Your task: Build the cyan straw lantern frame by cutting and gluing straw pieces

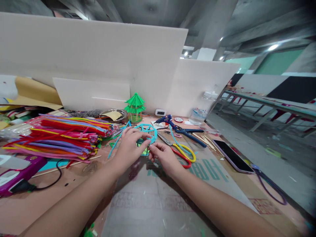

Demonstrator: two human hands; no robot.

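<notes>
While fingers (140, 135) of the left hand (130, 144) hold the blue frame (154, 134), the right hand (165, 157), pinched narrow, its hold unclear, should press gently.

We hold a blue frame (154, 135) in our left hand (132, 146), our right hand (164, 156) at its near edge; scissors (170, 143) lie right.

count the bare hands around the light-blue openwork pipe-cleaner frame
2: the bare left hand holds the light-blue openwork pipe-cleaner frame from the left; the bare right hand is at its lower right, fingertips near its closest edge. No others show there.
</notes>
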